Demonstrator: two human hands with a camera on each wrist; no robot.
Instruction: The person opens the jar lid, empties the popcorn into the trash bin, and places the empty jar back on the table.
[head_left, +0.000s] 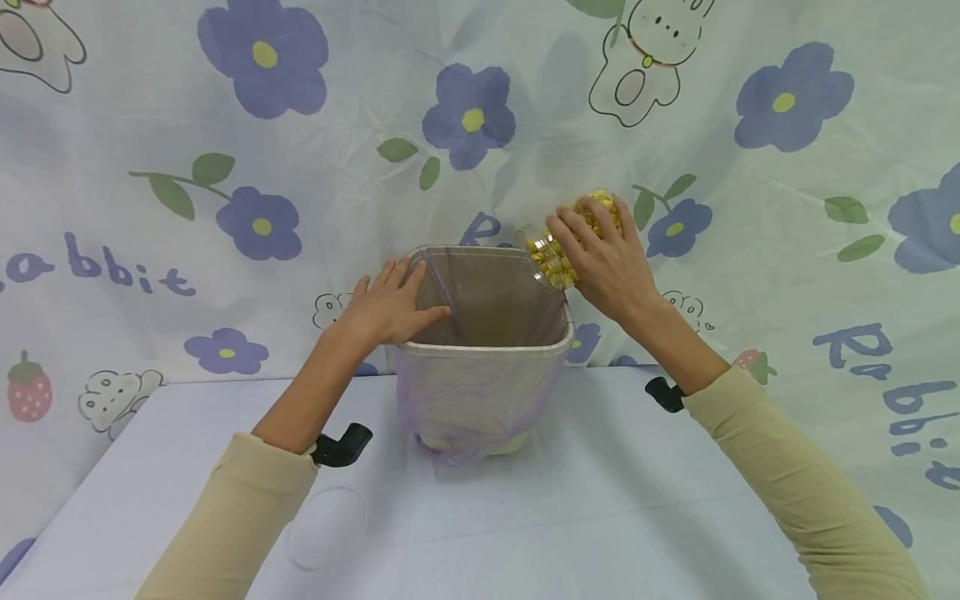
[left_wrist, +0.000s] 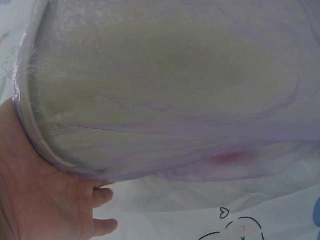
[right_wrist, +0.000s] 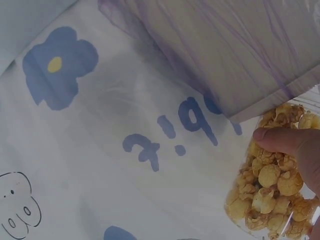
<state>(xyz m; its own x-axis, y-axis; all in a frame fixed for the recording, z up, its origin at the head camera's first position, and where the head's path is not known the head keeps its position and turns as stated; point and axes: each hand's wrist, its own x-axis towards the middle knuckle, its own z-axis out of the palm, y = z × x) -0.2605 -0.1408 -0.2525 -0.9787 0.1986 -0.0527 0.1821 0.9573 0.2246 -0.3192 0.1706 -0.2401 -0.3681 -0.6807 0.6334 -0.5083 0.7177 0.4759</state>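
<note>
A bin (head_left: pixel 491 351) with a thin, see-through purple bag (head_left: pixel 480 400) folded over its rim stands at the back of the table. My left hand (head_left: pixel 386 308) rests at its left rim, fingers fairly straight and spread; the left wrist view shows the palm (left_wrist: pixel 45 200) against the bagged edge. In my right hand (head_left: pixel 611 258) is a clear jar (head_left: pixel 552 260) full of yellow popcorn (right_wrist: pixel 270 185), gripped round its side. The jar is tilted, its mouth pointing down and left over the bin's right rim. Popcorn still fills the jar's neck. The bin's bottom is hidden.
A white cloth covers the table (head_left: pixel 480 533). Close behind the bin hangs a curtain (head_left: pixel 360 75) printed with blue flowers and rabbits. Black wrist cameras (head_left: pixel 342 446) stick out beneath both wrists. A faint round mark (head_left: pixel 326 529) shows on the cloth at front left.
</note>
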